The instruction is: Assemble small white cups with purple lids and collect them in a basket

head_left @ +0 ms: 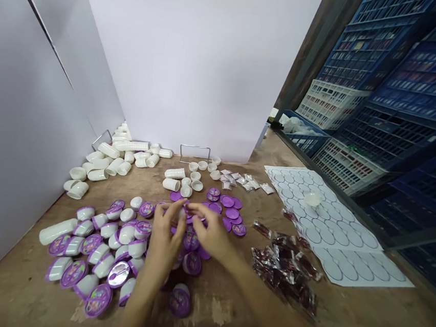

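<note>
My left hand (pixel 168 226) and my right hand (pixel 211 231) meet over the middle of the wooden table. Between their fingertips is a small white cup with a purple lid (pixel 183 210), mostly covered by the fingers. Both hands are closed around it. To the left lie several white cups with purple lids (pixel 97 252), some tipped on their sides. Loose purple lids (pixel 232 213) are spread just beyond my right hand. Behind the hands stand small white cups (pixel 197 185), some nested in short stacks.
Stacked white cups (pixel 102 163) fill the back left, by a white panel (pixel 196 69). Small clear sachets (pixel 247 182) lie at the back. Dark red packets (pixel 287 268) and printed sheets (pixel 335 231) are to the right, beside stacked blue crates (pixel 384 123).
</note>
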